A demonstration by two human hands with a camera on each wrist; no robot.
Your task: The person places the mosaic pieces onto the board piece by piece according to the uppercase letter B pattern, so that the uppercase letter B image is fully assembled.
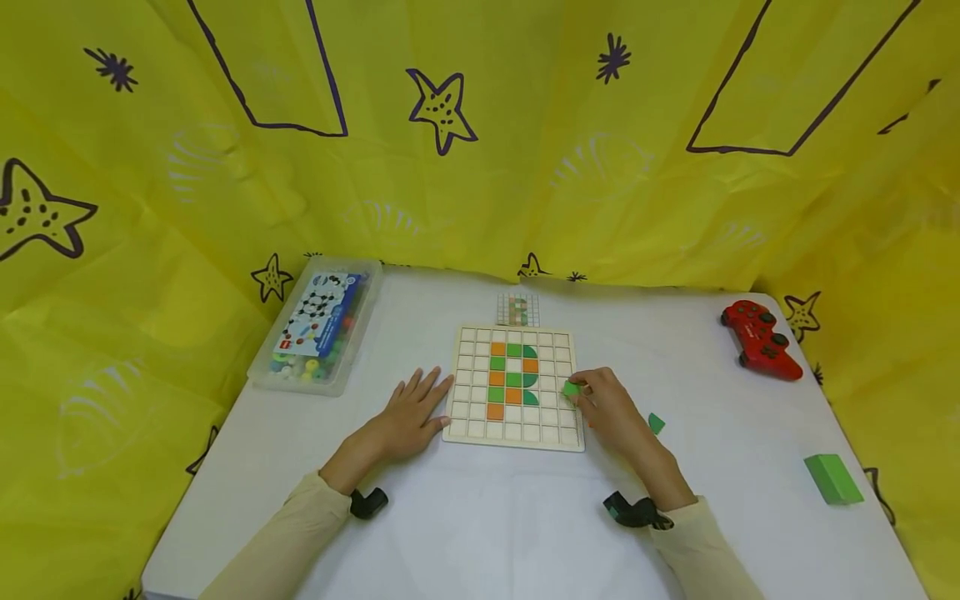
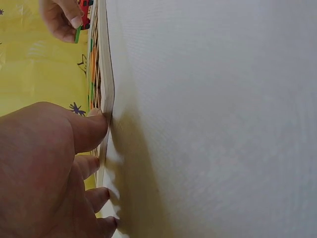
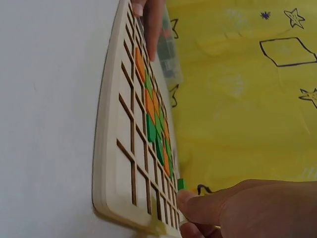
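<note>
A wooden grid board [image 1: 555, 429] lies on the white table, with orange and green square tiles [image 1: 497, 378] and darker green rounded tiles [image 1: 530, 380] set in its middle cells. My left hand [image 1: 411, 419] rests at the board's left side with fingers spread; in the left wrist view its thumb [image 2: 91, 130] touches the board's edge. My right hand [image 1: 611, 412] pinches a green tile [image 1: 572, 389] between thumb and fingers, over the board's right edge. In the right wrist view that tile [image 3: 181, 184] sticks up past the fingertips.
A small pattern card [image 1: 518, 310] lies behind the board. A dark green quarter-round tile [image 1: 656, 423] lies by my right wrist. To the right are a red game controller [image 1: 762, 340] and a green block [image 1: 834, 479]. A clear plastic box of colored pieces [image 1: 315, 325] stands back left.
</note>
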